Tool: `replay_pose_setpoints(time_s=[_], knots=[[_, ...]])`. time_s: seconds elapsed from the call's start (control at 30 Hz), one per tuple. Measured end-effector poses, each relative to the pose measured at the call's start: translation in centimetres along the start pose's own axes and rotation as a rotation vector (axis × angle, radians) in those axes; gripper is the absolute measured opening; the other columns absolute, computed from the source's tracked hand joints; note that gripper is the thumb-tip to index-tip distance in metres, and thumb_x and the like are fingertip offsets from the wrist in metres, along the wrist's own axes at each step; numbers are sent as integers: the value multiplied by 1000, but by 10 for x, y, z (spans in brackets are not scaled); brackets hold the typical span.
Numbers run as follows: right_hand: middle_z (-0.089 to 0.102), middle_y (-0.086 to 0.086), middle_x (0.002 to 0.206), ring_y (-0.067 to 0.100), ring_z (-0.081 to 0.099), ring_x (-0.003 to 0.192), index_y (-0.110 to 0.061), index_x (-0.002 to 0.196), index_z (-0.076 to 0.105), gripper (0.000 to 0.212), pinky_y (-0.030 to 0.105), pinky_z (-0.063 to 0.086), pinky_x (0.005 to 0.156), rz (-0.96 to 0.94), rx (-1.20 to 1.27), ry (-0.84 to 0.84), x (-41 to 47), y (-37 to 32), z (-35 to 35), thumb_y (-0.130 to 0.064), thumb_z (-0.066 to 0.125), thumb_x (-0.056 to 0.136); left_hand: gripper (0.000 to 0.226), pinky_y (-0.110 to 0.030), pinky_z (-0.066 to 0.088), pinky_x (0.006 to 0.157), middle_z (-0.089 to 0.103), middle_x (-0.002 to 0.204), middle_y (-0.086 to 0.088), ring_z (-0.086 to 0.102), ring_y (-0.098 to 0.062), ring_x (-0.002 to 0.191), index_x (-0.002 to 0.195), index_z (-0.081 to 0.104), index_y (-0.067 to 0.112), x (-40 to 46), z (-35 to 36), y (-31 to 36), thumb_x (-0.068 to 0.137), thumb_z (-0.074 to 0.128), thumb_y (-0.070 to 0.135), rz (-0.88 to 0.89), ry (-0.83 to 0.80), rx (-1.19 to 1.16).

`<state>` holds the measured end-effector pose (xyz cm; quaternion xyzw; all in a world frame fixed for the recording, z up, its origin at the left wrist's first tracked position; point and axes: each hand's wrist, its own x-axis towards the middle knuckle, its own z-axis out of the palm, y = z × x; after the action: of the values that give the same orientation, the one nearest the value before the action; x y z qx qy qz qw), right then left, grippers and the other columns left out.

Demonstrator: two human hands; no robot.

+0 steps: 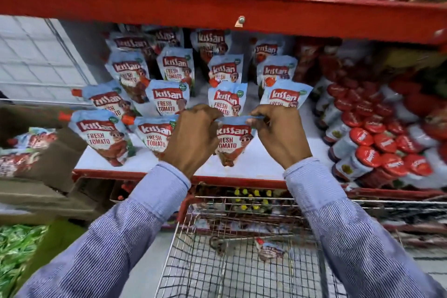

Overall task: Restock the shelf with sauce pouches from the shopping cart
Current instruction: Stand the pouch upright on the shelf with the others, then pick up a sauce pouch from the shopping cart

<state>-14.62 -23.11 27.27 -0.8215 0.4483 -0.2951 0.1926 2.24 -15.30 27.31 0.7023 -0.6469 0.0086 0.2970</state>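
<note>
Left hand (193, 138), right hand (278, 135): fingers of both pinched shut on sauce pouch (233, 143) top edge, above shelf (254, 164).

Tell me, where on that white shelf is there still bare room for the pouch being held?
Both hands, left hand and right hand, pinch the held pouch by its top edge. Bare shelf shows beneath and right of it, bordered by the red-capped jars, plus a strip along the front lip. Behind, the pouch rows stand crowded.

Both hands raised side by side, left (193, 138) and right (278, 135), fingers pinched closed, knuckles up.
</note>
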Motion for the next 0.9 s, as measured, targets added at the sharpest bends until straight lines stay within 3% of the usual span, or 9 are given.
replay_pose_setpoints(time_s=[0.23, 0.33, 0.4, 0.53, 0.6, 0.67, 0.77, 0.83, 0.9], knots=[[75, 6, 94, 19, 63, 83, -17, 96, 72, 12, 24, 43, 75, 89, 63, -71, 11, 19, 17, -13, 67, 87, 18, -39, 59, 78, 73, 96, -13, 66, -28, 80, 98, 75, 11, 14, 26, -11, 88, 61, 6, -57, -50, -41], [72, 1, 110, 16, 65, 96, -18, 114, 66, 30, 22, 47, 85, 57, 87, -136, 7, 22, 8, -17, 72, 84, 25, -42, 59, 85, 71, 112, -13, 68, -30, 91, 111, 71, 12, 12, 21, -8, 86, 68, 10, -48, -58, -28], [69, -4, 104, 6, 63, 90, -18, 118, 64, 38, 18, 51, 81, 47, 163, -99, -9, 30, -4, -22, 75, 82, 32, -44, 60, 83, 64, 126, -11, 68, -31, 93, 117, 67, 14, -2, 17, -5, 86, 71, 18, -53, -3, 2], [70, -7, 78, 5, 61, 65, -21, 90, 69, 5, 12, 49, 59, 85, 200, 139, -78, 74, -10, -22, 70, 85, 25, -35, 61, 71, 56, 124, -7, 66, -21, 77, 116, 66, 15, -60, 31, 16, 91, 66, 20, -31, 38, -62], [70, -9, 73, 1, 64, 62, -26, 82, 67, 6, 13, 51, 61, 208, 90, -11, -121, 115, 10, -25, 66, 88, 20, -33, 62, 75, 58, 120, -2, 67, -15, 79, 111, 68, 19, -92, 62, 26, 93, 63, 23, -47, -142, -114], [74, -6, 82, 7, 70, 72, -30, 85, 66, 7, 22, 57, 68, 318, -60, -295, -160, 161, 43, -24, 63, 87, 16, -31, 61, 79, 62, 117, 0, 67, -15, 82, 108, 69, 21, -119, 104, 31, 94, 61, 23, -70, -333, -131], [70, 10, 115, 30, 66, 105, -20, 115, 64, 29, 35, 54, 86, 452, -314, -625, -201, 206, 91, -27, 60, 87, 23, -39, 58, 84, 64, 124, -3, 68, -25, 97, 113, 68, 21, -149, 171, 32, 96, 52, 21, -74, -583, -96], [62, 10, 129, 30, 58, 119, -21, 128, 57, 40, 36, 47, 96, 469, -381, -762, -219, 226, 116, -32, 59, 90, 31, -43, 54, 93, 62, 131, -8, 63, -31, 111, 124, 63, 17, -164, 212, 33, 95, 52, 19, -104, -719, -81], [63, 9, 128, 28, 57, 120, -21, 126, 59, 36, 37, 47, 97, 431, -401, -812, -230, 242, 135, -31, 57, 92, 36, -44, 51, 99, 60, 134, -12, 59, -35, 119, 130, 58, 14, -174, 249, 32, 94, 56, 16, -139, -821, -38]])
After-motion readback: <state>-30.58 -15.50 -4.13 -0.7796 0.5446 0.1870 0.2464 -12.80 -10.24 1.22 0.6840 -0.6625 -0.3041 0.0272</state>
